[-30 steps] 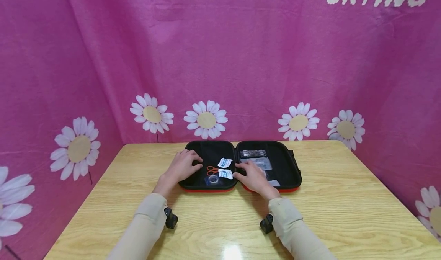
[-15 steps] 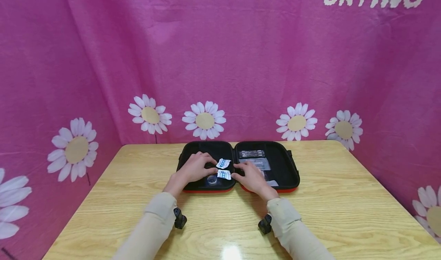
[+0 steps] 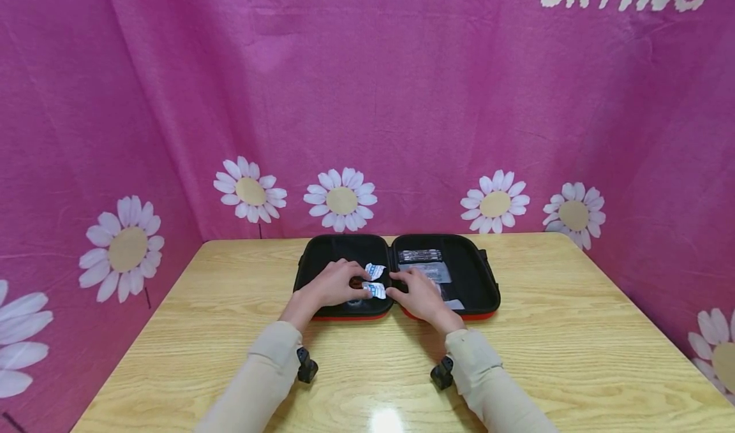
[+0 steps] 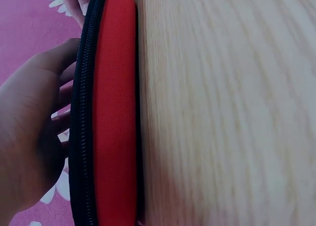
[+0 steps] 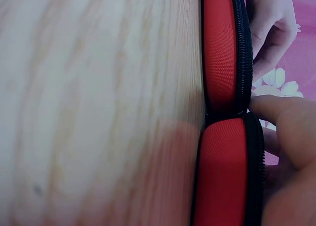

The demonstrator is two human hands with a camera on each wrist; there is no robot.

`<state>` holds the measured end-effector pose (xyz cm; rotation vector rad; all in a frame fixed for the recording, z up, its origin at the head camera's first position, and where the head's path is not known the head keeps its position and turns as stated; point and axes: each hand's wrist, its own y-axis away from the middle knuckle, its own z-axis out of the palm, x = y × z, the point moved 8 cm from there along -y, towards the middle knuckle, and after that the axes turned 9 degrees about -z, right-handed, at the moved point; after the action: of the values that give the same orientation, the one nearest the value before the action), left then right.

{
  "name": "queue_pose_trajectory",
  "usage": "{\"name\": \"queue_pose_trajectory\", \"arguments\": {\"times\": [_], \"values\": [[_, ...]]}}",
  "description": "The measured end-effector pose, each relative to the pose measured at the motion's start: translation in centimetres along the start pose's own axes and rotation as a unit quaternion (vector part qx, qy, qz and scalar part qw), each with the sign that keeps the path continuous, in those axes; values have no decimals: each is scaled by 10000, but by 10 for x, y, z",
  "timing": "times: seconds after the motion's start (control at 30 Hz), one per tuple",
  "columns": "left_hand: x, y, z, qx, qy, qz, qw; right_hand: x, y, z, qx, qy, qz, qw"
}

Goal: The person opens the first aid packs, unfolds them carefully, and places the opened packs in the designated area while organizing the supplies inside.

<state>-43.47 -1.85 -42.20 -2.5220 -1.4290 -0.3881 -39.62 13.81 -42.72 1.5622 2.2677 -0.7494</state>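
Note:
An unzipped red and black case [image 3: 475, 313] lies spread flat on the table, its two halves joined at the middle. My left hand [image 3: 333, 286] reaches over the left half, thumb and index finger apart. Its fingertips are right at two small white packets with blue print, a far packet [image 3: 375, 271] and a near packet [image 3: 376, 291]. An orange scissors handle [image 3: 356, 282] shows between thumb and finger. My right hand [image 3: 422, 298] rests at the middle hinge, thumb at the rim in the right wrist view, with thumb and index finger spread and nothing seen between them.
Clear-wrapped items [image 3: 421, 256] and a pale packet [image 3: 436, 272] lie in the case's right half. A tape roll is mostly hidden under the left hand. The wooden table [image 3: 574, 331] stands before a pink curtain [image 3: 373, 101] with daisies.
My left hand has moved right from the case's left edge to the white packets, covering the scissors and tape. The far packet has shifted slightly right. My right hand has stayed put.

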Motion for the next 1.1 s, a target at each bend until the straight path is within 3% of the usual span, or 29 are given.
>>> {"name": "queue_pose_trajectory", "arguments": {"times": [0.23,0.43,0.77,1.1], "values": [[-1,1,2,-81,137,-55,9999,0,0,0,39,35,-25,10000],[-2,0,-1,63,139,24,9999,0,0,1,-14,-14,6,10000],[-15,9,-16,338,1140,-59,9929,0,1,-1,-30,-14,15,10000],[-46,23,-34,768,1858,-419,9787,0,1,0,64,4,-123,9999]]}}
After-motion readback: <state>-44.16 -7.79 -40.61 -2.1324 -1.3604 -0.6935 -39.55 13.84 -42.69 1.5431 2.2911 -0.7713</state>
